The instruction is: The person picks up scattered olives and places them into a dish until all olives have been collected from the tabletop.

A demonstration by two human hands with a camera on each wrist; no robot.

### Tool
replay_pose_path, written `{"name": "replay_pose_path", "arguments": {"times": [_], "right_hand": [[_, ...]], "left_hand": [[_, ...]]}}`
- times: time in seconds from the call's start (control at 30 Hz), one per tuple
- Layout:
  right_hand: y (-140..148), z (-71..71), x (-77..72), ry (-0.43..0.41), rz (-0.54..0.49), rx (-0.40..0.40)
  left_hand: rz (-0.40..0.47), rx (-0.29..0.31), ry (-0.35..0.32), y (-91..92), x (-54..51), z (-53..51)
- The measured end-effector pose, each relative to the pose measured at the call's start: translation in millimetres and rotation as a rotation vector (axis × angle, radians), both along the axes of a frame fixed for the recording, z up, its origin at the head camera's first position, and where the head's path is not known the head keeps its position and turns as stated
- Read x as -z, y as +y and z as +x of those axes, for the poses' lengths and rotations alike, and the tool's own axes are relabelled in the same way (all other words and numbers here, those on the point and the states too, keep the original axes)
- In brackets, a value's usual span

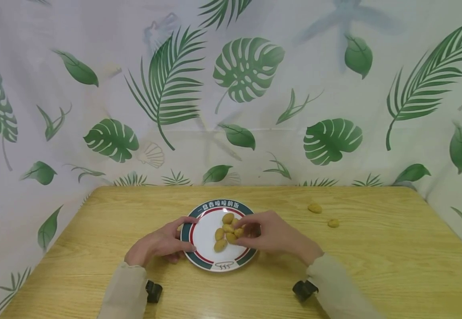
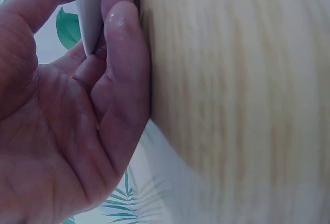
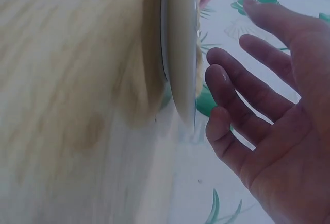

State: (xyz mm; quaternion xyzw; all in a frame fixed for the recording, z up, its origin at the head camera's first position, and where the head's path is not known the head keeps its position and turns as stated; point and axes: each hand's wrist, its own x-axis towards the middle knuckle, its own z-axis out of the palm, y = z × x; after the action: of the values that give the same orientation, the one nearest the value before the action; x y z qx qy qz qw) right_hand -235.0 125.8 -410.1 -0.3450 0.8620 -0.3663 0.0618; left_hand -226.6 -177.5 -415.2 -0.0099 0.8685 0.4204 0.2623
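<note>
A round white plate (image 1: 205,230) with a dark green rim, red ring and white lettering stands on the wooden table. Several small yellow-brown oval pieces (image 1: 219,234), wrinkled like dried fruit, lie on its middle and right side. My left hand (image 1: 157,241) grips the plate's left edge, thumb on top and fingers beneath; the left wrist view shows the white plate edge (image 2: 88,15) between them. Over the plate's right side, my right hand (image 1: 272,232) reaches to the pieces. The right wrist view shows its fingers (image 3: 247,87) spread and bent, with nothing seen between them.
Two more yellow-brown pieces, one (image 1: 315,208) farther back and one (image 1: 333,223) nearer, lie on the table (image 1: 374,248) right of the plate. A leaf-patterned cloth (image 1: 255,155) hangs behind the table's back edge and along its sides.
</note>
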Motion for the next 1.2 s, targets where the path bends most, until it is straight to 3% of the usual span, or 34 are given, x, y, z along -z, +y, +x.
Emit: {"name": "replay_pose_path", "arguments": {"times": [0.27, 0.6, 1.2], "right_hand": [[18.2, -0.2, -3.1, -0.003, -0.021, 0.015], [37.5, 0.0, -4.4, 0.057, -0.03, 0.045], [77.7, 6.4, -4.3, 0.048, 0.033, 0.196]], "left_hand": [[-0.003, 0.007, 0.005, -0.8, 0.6, 0.3], [0.008, 0.006, 0.003, -2.4, 1.8, 0.3], [-0.017, -0.009, 0.013, -0.6, 2.8, 1.0]]}}
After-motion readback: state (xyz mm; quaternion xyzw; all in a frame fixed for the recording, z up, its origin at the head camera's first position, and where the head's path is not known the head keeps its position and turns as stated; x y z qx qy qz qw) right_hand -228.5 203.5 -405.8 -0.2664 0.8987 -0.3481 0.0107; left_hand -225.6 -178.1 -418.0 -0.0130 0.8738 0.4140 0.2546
